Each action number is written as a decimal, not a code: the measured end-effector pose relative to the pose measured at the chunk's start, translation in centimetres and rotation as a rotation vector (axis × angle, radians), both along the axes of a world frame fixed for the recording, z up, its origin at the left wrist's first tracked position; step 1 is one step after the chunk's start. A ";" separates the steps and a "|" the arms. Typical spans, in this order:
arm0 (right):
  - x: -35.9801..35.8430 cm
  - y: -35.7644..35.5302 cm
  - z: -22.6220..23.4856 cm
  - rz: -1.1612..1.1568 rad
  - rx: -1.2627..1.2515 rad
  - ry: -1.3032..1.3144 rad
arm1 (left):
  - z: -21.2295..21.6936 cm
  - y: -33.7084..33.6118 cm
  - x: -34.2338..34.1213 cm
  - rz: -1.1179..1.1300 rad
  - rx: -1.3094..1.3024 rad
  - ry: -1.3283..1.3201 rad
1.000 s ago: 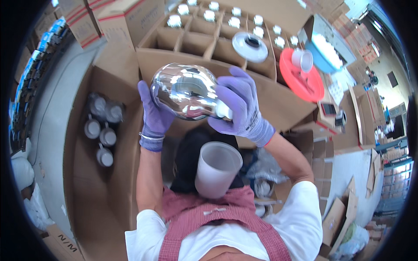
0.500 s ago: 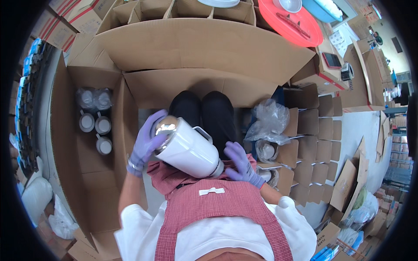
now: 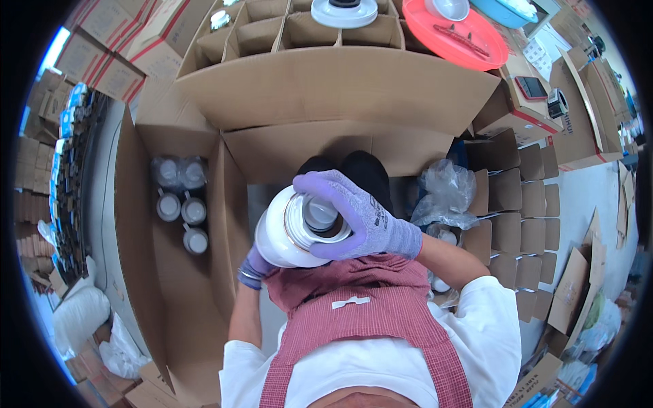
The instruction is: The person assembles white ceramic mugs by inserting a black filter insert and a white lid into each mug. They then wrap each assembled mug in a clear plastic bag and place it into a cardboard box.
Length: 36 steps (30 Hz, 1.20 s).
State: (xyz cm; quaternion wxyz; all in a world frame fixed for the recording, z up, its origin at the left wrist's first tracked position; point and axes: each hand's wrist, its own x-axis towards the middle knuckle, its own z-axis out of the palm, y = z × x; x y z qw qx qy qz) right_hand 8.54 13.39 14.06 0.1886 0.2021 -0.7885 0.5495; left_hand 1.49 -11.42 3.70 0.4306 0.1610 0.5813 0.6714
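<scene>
A white thermos jug (image 3: 273, 239) is held above my lap, its wide mouth turned up toward me. Gloved in purple, my left hand (image 3: 254, 267) grips its side low down; most of those fingers are hidden behind the body. My right hand (image 3: 367, 221), in the same kind of glove, curves over the mouth with thumb and fingers closed around a grey cap (image 3: 320, 213). The cap sits at the opening, with a dark gap beside it. Whether it is threaded on or loose, I cannot tell.
On my left, an open carton (image 3: 173, 309) holds several white cups (image 3: 194, 211) and plastic-wrapped ones. At right stand cardboard dividers (image 3: 505, 231) and plastic bags (image 3: 445, 190). Ahead are a divided carton (image 3: 262, 34), a white lid (image 3: 345, 13), a red tray (image 3: 469, 51) and a phone (image 3: 530, 88).
The jug has turned from lying sideways to mouth-up. My right hand has come from beside its capped end onto the cap; my left has moved from its metallic base to its side.
</scene>
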 end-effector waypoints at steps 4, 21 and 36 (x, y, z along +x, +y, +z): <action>-0.4 0.0 1.0 -0.193 -0.024 -0.050 | -3.3 1.9 1.0 0.043 -0.168 0.641; -0.2 2.0 -2.2 -0.572 -0.406 -0.031 | -8.8 -1.2 -5.9 -0.169 -0.315 1.089; 5.4 9.6 -7.1 -0.112 0.474 0.038 | 9.2 11.6 -11.5 -0.654 -0.185 1.141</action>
